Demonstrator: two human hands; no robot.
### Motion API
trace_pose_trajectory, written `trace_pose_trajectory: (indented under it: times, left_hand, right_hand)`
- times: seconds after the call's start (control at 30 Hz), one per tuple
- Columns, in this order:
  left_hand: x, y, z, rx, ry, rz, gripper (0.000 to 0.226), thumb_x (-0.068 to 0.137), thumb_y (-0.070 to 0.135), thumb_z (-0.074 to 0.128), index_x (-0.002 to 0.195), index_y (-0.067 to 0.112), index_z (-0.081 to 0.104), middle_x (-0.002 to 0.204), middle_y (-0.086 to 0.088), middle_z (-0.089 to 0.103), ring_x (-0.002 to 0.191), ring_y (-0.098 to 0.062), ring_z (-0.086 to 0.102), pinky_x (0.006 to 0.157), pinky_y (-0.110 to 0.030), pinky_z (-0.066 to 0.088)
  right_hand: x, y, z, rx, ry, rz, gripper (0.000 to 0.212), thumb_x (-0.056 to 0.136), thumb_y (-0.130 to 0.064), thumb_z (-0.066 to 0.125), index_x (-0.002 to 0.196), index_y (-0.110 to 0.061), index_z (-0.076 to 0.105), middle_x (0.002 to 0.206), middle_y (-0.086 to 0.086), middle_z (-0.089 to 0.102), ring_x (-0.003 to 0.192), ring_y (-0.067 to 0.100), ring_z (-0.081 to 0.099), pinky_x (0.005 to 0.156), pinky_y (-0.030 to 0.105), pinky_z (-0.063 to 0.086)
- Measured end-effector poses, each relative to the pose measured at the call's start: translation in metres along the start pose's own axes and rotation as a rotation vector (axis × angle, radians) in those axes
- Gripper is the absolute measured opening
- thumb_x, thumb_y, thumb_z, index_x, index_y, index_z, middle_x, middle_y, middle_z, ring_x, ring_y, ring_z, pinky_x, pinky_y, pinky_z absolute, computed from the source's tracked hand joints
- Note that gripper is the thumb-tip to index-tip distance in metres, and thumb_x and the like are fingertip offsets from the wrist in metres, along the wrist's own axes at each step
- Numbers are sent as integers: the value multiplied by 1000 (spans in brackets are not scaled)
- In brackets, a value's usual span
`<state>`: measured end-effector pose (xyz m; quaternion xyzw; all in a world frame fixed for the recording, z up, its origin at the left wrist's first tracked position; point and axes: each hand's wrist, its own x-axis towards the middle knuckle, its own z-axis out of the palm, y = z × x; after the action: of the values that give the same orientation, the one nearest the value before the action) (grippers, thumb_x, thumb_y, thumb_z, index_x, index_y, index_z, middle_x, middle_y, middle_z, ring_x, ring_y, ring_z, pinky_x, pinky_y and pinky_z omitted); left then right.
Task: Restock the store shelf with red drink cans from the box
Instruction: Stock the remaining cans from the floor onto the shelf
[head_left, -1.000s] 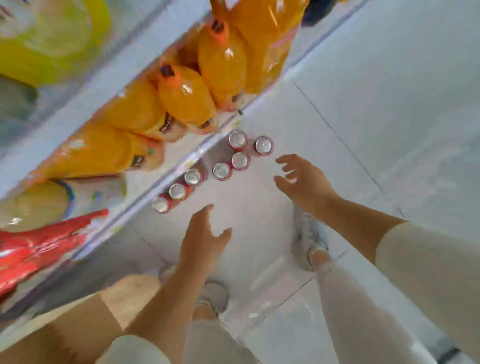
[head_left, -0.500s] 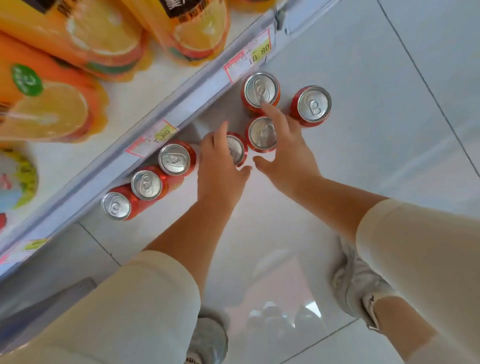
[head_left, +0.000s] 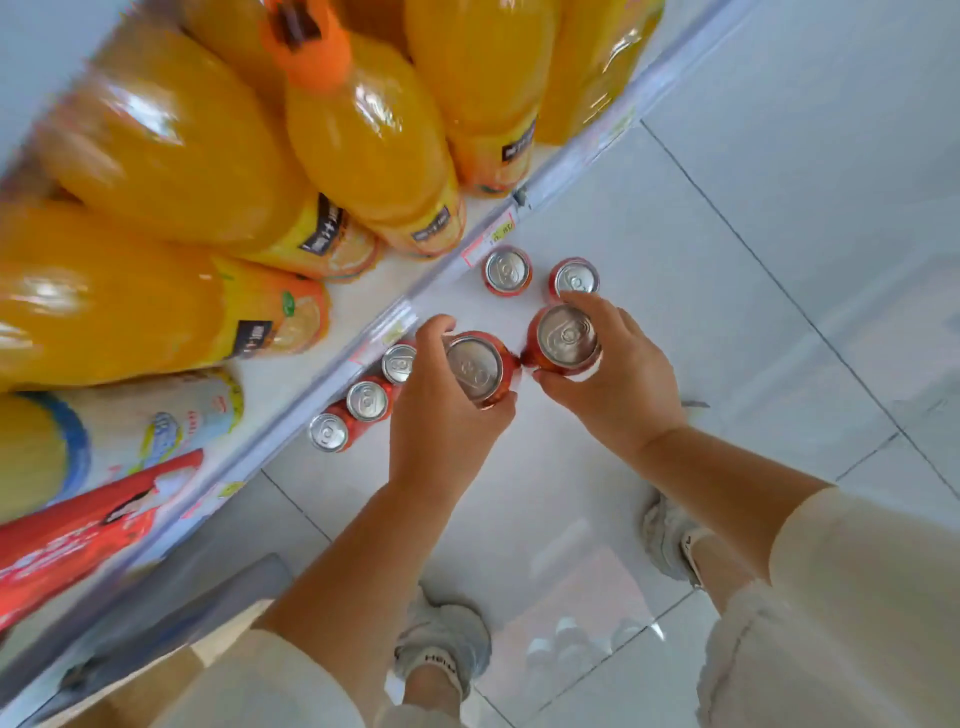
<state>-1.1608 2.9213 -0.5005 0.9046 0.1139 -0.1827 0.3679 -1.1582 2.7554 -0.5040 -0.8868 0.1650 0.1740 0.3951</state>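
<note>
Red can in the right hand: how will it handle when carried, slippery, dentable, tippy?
Probably stiff: the red can looks round with the right hand wrapped round its sides. Likely slick: its metal lid is glossy, so a loose grip could slide. Narrow like the standing cans, it may tip when set down.

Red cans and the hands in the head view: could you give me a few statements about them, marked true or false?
1. The left hand grips the left can. True.
2. The right hand is empty. False: it grips the right can.
3. A row of three cans stands beside the shelf edge. True.
4. The bottles on the shelf hold green drink. False: they are orange.
</note>
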Motion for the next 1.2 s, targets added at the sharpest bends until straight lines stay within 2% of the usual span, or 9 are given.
trace_pose_trajectory:
  times: [0.17, 0.33, 0.43, 0.53, 0.67, 0.77, 0.87, 0.97, 1.2]
  left_hand:
    - [-68, 120, -124, -49, 15, 59, 71, 64, 50, 88, 110, 44, 34, 106, 16, 64, 96, -12, 64, 73, -23, 46]
    - [-131, 239, -259, -151, 89, 205, 65, 65, 40, 87, 116, 44, 47, 109, 20, 65, 100, -10, 66, 83, -37, 56]
    - [-172, 297, -335, -203, 121, 282, 71, 66, 32, 88, 127, 38, 51, 116, 21, 59, 106, 1, 58, 91, -14, 46]
    - [-215, 332, -398, -319, 277, 320, 80, 62, 22, 93, 126, 35, 47, 109, 23, 62, 101, 13, 59, 86, -6, 42]
    - [-267, 355, -468, -400, 401, 364, 85, 57, 33, 93, 128, 36, 46, 111, 21, 64, 104, 3, 62, 93, -31, 52]
    - [-301, 367, -519, -423, 484, 473, 74, 56, 45, 82, 124, 32, 52, 111, 23, 65, 102, 2, 64, 89, -19, 50]
    - [-332, 373, -566, -449, 574, 542, 70, 55, 50, 76, 120, 42, 51, 109, 30, 64, 98, 8, 63, 83, -6, 44]
    - [-352, 370, -605, -501, 660, 578, 67, 54, 51, 75, 117, 47, 51, 106, 34, 64, 95, 5, 64, 83, -11, 49]
    - [-379, 337, -687, -542, 897, 585, 72, 57, 45, 77, 126, 39, 55, 107, 23, 68, 95, -5, 67, 78, -16, 53]
  right_hand:
    - [-79, -110, -120, 103, 83, -20, 70, 66, -27, 86, 128, -26, 55, 117, -2, 56, 97, 10, 56, 83, 20, 43]
    - [-158, -243, -237, 181, 125, -124, 70, 64, -26, 88, 124, -33, 54, 113, -11, 53, 93, -4, 48, 81, 19, 41]
    - [-199, -319, -297, 255, 146, -242, 69, 63, -22, 89, 120, -40, 54, 110, -15, 53, 92, -13, 51, 81, 10, 42]
    - [-235, -381, -346, 347, 139, -345, 75, 61, -15, 90, 118, -44, 52, 114, -16, 58, 105, -8, 55, 90, 16, 44]
    - [-278, -457, -393, 373, 130, -509, 69, 63, -11, 87, 114, -39, 51, 104, -23, 62, 95, -9, 58, 79, 6, 43]
    - [-310, -505, -413, 391, 124, -638, 62, 65, -8, 86, 105, -39, 51, 94, -30, 64, 85, -12, 59, 73, 5, 43]
    - [-340, -545, -419, 413, 99, -723, 57, 60, -28, 81, 109, -39, 55, 96, -26, 66, 84, -2, 64, 71, 11, 48]
    - [-363, -579, -421, 430, 92, -814, 57, 59, -30, 77, 112, -37, 56, 96, -23, 66, 83, 1, 66, 65, 12, 49]
    - [-373, -673, -412, 382, 128, -1031, 59, 70, -23, 83, 116, -42, 51, 108, -25, 61, 102, 0, 60, 82, 15, 49]
